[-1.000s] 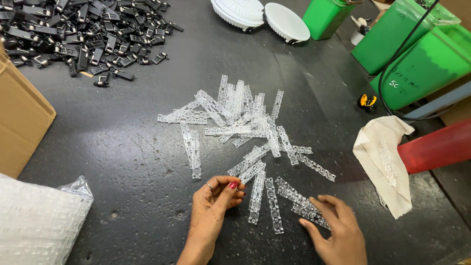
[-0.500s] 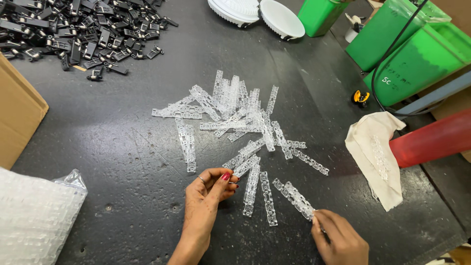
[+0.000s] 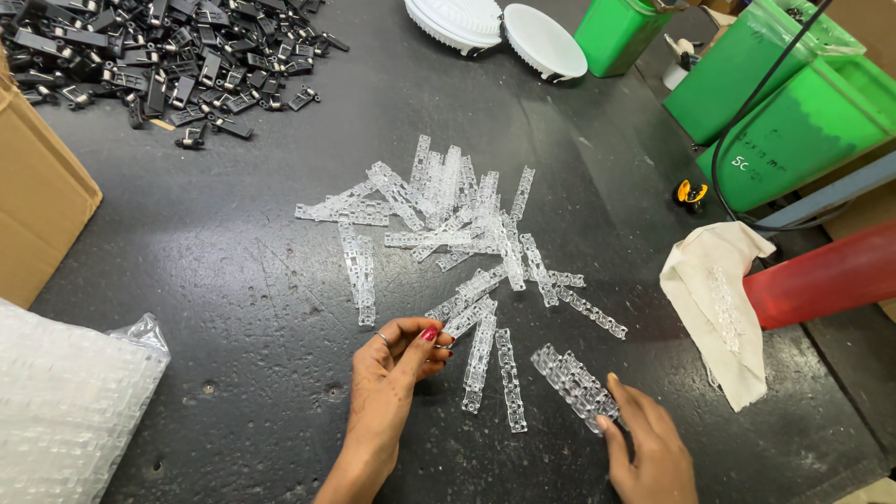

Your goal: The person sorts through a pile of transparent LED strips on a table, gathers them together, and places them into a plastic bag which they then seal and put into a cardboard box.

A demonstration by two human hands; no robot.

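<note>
Fingers (image 3: 422, 338) of the left hand (image 3: 397, 359) were curled in, thumb meeting the fingertips in a pinch at the near end of one clear plastic strip (image 3: 464, 320); whether they actually gripped it could not be told. A ring sat on one finger, and one nail was red. Over on the right hand (image 3: 649, 439), the fingers (image 3: 623, 394) lay nearly straight and flat, their tips pressed on the near end of a small stack of clear strips (image 3: 574, 385), which rested on the table without being lifted.

From largest to smallest, the surroundings ran as follows. A dark, scuffed table (image 3: 233, 280) carried everything. At the near left corner lay a sheet of bubble wrap (image 3: 65, 411), and above it on the left edge stood a brown cardboard box (image 3: 37, 196). Green plastic bins (image 3: 793, 121) stood at the far right, with a red bar (image 3: 826, 275) below them. At the far left a heap of small black plastic parts (image 3: 159, 56) spread across the table. Two white round housings (image 3: 499, 28) sat at the top centre. A cream cloth (image 3: 714, 299) lay crumpled just beside the red bar. In the middle of the table lay the loose pile of clear strips (image 3: 448, 219), criss-crossed over each other, its near strips reaching down to both hands. A black cable (image 3: 737, 131) looped over the bins, and a small yellow and black object (image 3: 691, 193) rested near its end.
</note>
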